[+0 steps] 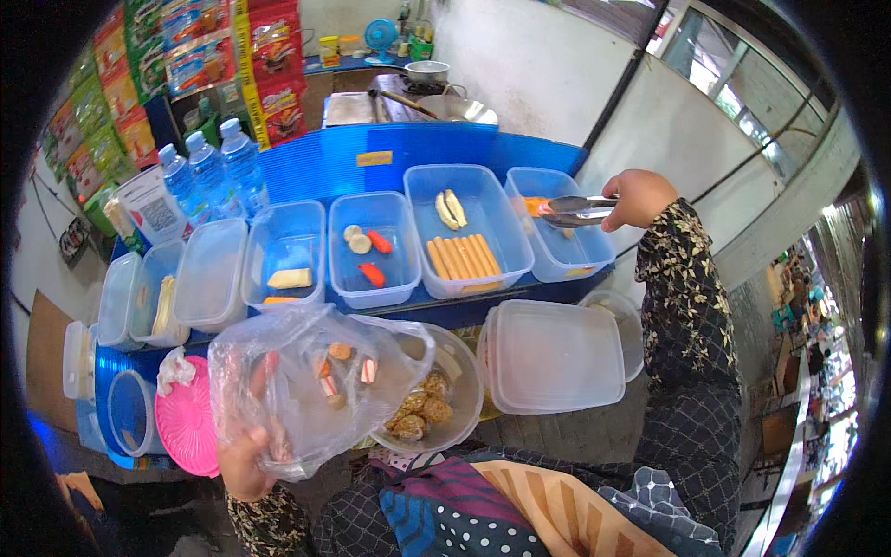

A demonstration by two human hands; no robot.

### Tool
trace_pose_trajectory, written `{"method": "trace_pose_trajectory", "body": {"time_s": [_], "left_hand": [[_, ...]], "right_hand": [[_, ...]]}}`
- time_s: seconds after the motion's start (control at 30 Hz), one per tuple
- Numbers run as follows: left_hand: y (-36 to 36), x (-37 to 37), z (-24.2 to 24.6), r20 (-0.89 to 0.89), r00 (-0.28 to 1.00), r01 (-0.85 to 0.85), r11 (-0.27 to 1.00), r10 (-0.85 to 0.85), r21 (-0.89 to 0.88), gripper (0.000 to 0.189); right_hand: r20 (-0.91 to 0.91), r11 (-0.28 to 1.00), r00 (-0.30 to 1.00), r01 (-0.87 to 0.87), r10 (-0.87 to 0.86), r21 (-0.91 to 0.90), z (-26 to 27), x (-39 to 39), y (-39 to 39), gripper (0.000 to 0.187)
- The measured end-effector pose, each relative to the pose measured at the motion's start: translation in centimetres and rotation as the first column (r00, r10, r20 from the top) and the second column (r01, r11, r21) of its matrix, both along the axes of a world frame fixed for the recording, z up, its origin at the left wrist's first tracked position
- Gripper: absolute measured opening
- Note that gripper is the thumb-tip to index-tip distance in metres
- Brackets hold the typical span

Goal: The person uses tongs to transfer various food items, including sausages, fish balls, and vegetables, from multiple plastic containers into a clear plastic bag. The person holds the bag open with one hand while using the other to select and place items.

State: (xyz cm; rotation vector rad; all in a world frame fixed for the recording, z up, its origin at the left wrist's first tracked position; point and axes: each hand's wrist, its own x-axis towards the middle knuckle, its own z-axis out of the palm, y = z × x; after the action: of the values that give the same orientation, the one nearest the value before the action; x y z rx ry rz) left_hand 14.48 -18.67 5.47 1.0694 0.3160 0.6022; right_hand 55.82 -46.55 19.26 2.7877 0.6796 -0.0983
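Note:
My right hand (642,198) grips metal tongs (578,210) whose tips hold an orange and white piece of food (536,207) over the rightmost plastic container (557,247). My left hand (245,463) holds a clear plastic bag (313,397) with several small food pieces showing in it. Beyond the bag stand a container with sausages (465,257) and two banana-like pieces (451,210), one with red and whitish pieces (374,275), and one with a pale yellow block (290,278).
Stacked container lids (557,356) lie at the near right, beside a clear bowl of wrapped brown balls (426,411). A pink lid (184,418) and a round tub (132,414) are at the left. Water bottles (240,167) stand behind; a blue corrugated partition (418,143) runs along the back.

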Motion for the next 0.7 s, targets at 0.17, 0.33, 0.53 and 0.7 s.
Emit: {"method": "trace_pose_trajectory", "body": {"time_s": [0.17,0.33,0.53,0.7], "left_hand": [[0.6,3.1,0.2,0.029,0.996,0.082,0.992,-0.08,-0.091,0.053],[-1.9,6.7,4.1,0.206,0.978,0.054,0.986,-0.021,-0.157,0.054],[-5.0,9.7,7.0,0.225,0.974,-0.012,0.992,0.04,-0.125,0.056],[-6.2,12.0,9.8,0.352,0.922,0.164,0.986,-0.161,0.022,0.055]], "right_hand": [[-0.117,0.989,0.989,0.077,-0.092,-0.128,-3.8,3.9,-3.3,0.043],[-0.23,0.98,0.963,0.099,-0.138,-0.174,-6.5,5.1,-2.7,0.043],[-0.179,0.991,0.983,0.02,-0.044,-0.131,-7.0,5.4,-4.1,0.043],[-0.034,0.971,0.995,-0.079,0.089,0.227,-0.7,1.6,-8.0,0.051]]}}
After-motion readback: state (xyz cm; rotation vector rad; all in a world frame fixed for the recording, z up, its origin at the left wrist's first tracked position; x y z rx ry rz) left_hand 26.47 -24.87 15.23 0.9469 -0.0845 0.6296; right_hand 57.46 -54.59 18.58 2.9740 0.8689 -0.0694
